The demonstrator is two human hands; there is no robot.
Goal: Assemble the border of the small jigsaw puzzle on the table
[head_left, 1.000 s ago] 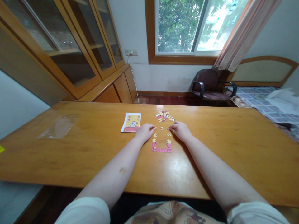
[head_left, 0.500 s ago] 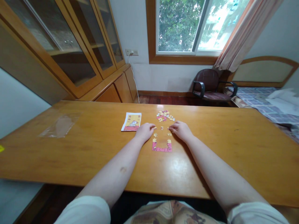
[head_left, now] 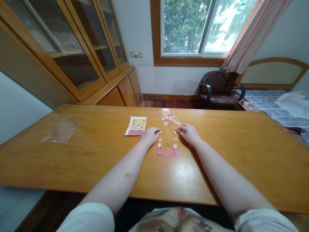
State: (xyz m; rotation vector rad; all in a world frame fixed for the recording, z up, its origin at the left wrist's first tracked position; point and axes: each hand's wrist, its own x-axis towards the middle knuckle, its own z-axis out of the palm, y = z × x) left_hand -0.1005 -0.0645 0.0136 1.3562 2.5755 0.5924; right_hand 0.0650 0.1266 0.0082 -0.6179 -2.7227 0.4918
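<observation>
Pink puzzle pieces form a U-shaped edge (head_left: 167, 154) on the table, with yellow pieces at the tops of both sides. Above it lie small separate pieces, among them one in the middle (head_left: 167, 132) and one at the right (head_left: 174, 133). My left hand (head_left: 151, 135) rests on the table with closed fingers at a small piece on the left. My right hand (head_left: 189, 133) is beside the right-hand pieces, its fingers bent together; anything between them is too small to tell. Behind the hands is a pile of loose pieces (head_left: 168, 119).
A picture card with a white animal (head_left: 136, 126) lies left of my left hand. A clear plastic bag (head_left: 63, 130) is on the left part of the wooden table (head_left: 101, 129). Beyond the table stand a glass-door cabinet (head_left: 109, 75) and a chair (head_left: 214, 85).
My right hand has moved slightly right, away from the right-hand piece, which now shows more fully. A small piece is now visible beside my right wrist. My left hand has stayed in place.
</observation>
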